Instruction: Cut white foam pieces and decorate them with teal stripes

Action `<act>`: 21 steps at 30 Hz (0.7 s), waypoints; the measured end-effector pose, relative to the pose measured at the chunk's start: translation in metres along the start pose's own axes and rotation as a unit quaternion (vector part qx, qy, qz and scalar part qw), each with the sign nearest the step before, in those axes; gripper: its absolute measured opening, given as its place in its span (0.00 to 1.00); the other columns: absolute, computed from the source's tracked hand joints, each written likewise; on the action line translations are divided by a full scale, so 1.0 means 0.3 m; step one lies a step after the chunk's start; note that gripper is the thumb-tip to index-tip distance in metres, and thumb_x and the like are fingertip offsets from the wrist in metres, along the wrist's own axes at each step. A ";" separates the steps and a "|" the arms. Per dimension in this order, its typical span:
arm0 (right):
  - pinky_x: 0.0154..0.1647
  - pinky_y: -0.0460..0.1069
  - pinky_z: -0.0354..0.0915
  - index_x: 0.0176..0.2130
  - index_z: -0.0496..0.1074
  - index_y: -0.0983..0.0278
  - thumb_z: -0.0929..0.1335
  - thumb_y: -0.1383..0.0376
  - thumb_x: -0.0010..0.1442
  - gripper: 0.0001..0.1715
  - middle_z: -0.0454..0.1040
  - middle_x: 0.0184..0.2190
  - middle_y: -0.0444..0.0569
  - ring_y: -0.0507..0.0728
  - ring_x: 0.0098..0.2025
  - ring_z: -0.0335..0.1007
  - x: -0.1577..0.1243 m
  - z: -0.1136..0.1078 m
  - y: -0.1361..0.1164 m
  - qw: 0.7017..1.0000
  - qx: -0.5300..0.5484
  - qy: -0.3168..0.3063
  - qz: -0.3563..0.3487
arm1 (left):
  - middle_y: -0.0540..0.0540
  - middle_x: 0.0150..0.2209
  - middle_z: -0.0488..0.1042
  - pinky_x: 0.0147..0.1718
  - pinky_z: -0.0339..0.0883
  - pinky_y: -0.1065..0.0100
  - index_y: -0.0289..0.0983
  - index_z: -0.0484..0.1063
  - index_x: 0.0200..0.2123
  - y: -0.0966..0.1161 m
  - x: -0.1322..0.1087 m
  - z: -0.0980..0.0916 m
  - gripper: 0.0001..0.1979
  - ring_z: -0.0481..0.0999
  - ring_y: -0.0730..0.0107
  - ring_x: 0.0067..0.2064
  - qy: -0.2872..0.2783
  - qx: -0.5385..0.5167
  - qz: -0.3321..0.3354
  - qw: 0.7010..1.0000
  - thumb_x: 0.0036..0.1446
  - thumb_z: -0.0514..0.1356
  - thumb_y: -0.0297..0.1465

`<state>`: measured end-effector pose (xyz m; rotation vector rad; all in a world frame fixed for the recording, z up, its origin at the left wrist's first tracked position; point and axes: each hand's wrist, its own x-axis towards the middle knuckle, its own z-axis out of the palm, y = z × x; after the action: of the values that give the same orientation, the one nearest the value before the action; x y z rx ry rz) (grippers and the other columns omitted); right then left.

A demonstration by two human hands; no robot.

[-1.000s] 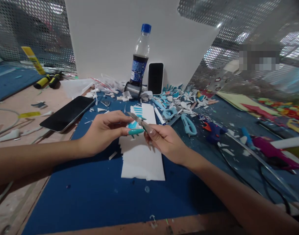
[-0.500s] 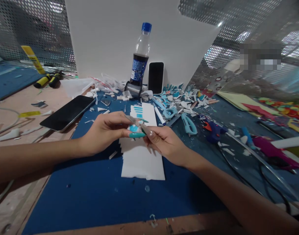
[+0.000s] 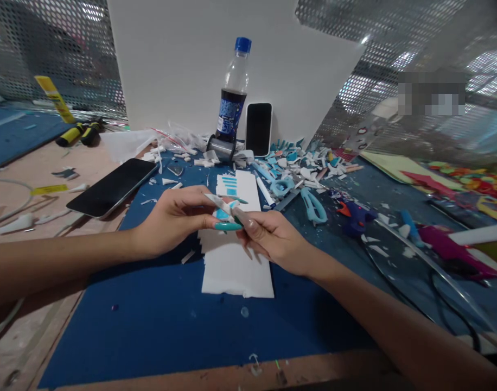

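My left hand (image 3: 173,220) is closed, pinching a small blue-and-white foam piece (image 3: 223,213) above the blue mat. My right hand (image 3: 273,239) is closed around a thin craft knife (image 3: 224,205), whose blade points left across the piece. Both hands meet over a long white foam sheet (image 3: 236,260) that lies on the blue cutting mat (image 3: 159,320). Small blue strips (image 3: 229,184) sit on the sheet's far end.
A cola bottle (image 3: 234,92) and a phone (image 3: 259,129) stand against a white board behind. Another phone (image 3: 112,187) lies left. Light-blue scissors (image 3: 313,206), a glue gun (image 3: 354,217), foam scraps (image 3: 301,163) and cables crowd the right.
The knife blade has slid left and lower against the small piece, and my right hand has moved slightly toward my left hand. The rest has not moved.
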<state>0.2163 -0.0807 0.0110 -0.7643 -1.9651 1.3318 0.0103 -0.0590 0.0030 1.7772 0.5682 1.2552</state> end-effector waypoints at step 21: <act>0.15 0.45 0.40 0.38 0.69 0.68 0.66 0.61 0.60 0.11 0.52 0.13 0.32 0.44 0.14 0.42 0.009 -0.017 -0.030 0.991 0.009 0.112 0.067 | 0.41 0.31 0.73 0.27 0.70 0.70 0.27 0.76 0.43 -0.013 -0.024 -0.011 0.16 0.73 0.70 0.29 0.009 0.357 0.164 0.920 0.58 0.62 0.35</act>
<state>0.2175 -0.0787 0.0212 -1.0069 -1.7487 1.2779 0.0049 -0.0610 -0.0038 2.5537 0.8363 1.3899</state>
